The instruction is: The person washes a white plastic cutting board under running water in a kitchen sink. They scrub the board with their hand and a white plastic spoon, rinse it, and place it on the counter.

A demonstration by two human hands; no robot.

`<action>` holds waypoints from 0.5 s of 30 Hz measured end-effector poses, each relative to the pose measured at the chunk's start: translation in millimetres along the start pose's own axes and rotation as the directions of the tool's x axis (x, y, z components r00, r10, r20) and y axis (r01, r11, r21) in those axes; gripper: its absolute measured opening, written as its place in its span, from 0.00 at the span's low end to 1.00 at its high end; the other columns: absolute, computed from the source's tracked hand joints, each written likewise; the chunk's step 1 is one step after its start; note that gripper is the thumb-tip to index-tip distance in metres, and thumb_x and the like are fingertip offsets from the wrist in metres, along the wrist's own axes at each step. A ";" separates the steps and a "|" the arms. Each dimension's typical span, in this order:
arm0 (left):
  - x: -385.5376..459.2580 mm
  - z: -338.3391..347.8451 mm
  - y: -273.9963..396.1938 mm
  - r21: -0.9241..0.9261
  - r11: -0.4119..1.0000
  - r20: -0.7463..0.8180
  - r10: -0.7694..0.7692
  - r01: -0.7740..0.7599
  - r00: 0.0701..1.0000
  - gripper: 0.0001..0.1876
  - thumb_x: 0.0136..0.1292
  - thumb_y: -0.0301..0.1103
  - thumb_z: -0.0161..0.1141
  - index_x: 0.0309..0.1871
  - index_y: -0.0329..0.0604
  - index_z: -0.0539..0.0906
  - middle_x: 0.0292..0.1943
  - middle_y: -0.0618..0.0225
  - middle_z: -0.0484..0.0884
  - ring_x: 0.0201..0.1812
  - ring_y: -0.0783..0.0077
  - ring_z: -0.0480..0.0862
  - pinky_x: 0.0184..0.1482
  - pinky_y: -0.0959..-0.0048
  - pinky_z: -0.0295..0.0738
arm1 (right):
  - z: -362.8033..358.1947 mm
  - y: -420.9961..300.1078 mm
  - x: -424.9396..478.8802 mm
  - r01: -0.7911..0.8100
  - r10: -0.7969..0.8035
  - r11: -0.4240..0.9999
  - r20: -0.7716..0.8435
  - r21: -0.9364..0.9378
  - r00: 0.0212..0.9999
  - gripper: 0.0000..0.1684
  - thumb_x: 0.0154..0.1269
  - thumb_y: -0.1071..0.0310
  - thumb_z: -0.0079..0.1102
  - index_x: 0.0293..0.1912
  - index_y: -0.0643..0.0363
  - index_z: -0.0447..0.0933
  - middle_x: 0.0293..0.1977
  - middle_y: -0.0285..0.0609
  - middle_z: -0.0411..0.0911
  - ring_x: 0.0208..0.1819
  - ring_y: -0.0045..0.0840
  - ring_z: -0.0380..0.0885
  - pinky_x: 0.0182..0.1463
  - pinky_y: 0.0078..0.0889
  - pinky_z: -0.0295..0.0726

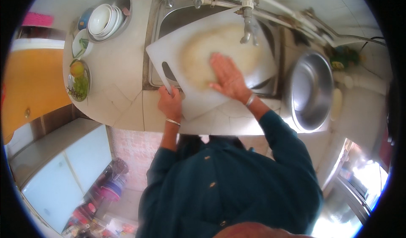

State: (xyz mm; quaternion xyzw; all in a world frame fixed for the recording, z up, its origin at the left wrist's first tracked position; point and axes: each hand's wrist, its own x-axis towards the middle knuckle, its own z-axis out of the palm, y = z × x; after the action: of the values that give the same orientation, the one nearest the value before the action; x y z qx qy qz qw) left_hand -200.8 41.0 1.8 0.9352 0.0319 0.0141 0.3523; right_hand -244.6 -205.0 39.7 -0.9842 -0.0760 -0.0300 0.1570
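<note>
A white plastic cutting board (199,101) with a brownish stained middle lies aslant over the steel sink (154,69), its near corner over the counter edge. My left hand (170,103) grips the board's rim beside its slot-shaped handle hole. Flat on the stained surface rests my right hand (229,76), its fingers extended and pointing up and left. Both wrists wear a bangle. Above the board hangs a metal tap (248,25); whether water runs from it I cannot tell.
To the right stands a large steel basin (311,92). On the left of the counter (120,69) are a steel bowl (127,19) with stacked white bowls (101,20), a dish with green vegetables (83,46), and a plate with a yellowish fruit (77,69) and green grapes (80,87).
</note>
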 end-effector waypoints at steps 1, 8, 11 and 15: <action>-0.5 -0.3 3.7 -0.014 1.000 0.002 -0.002 0.002 1.000 0.12 0.64 0.40 0.58 0.42 0.44 0.74 0.25 0.58 0.82 0.27 0.49 0.82 0.31 0.52 0.74 | -4.5 12.3 8.7 -0.087 0.086 0.996 -0.104 -0.011 0.991 0.46 0.65 0.45 0.55 0.70 0.66 0.56 0.72 0.54 0.54 0.75 0.41 0.50 0.76 0.49 0.46; 2.2 5.8 -7.2 0.082 0.995 -0.025 0.064 -0.062 0.998 0.13 0.64 0.41 0.58 0.43 0.43 0.73 0.27 0.55 0.82 0.28 0.47 0.82 0.32 0.53 0.75 | 35.9 -7.7 111.8 0.129 -0.100 0.984 -0.223 0.123 0.970 0.39 0.67 0.49 0.54 0.69 0.64 0.59 0.70 0.52 0.58 0.73 0.40 0.54 0.76 0.46 0.49; 4.1 5.3 -5.9 0.056 0.998 -0.012 0.008 -0.007 1.000 0.13 0.65 0.41 0.58 0.43 0.43 0.73 0.27 0.54 0.82 0.29 0.46 0.82 0.33 0.53 0.75 | 32.8 -43.2 51.8 0.266 -0.252 0.952 -0.108 0.149 0.962 0.37 0.66 0.53 0.55 0.68 0.63 0.61 0.69 0.54 0.60 0.72 0.42 0.55 0.75 0.46 0.51; 2.7 1.3 2.5 0.097 0.995 -0.002 -0.028 0.028 1.000 0.13 0.64 0.41 0.58 0.43 0.43 0.73 0.27 0.53 0.83 0.29 0.47 0.83 0.33 0.52 0.75 | 3.2 8.9 -13.8 -0.074 0.095 0.992 -0.212 0.103 0.973 0.37 0.67 0.55 0.54 0.68 0.65 0.60 0.69 0.57 0.60 0.72 0.46 0.55 0.74 0.47 0.51</action>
State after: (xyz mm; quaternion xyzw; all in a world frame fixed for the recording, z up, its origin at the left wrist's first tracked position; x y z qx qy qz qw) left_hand -197.9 38.4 2.5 0.9507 0.0458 0.0078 0.3067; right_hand -256.7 -214.3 32.9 -0.9689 -0.0179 -0.1266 0.2120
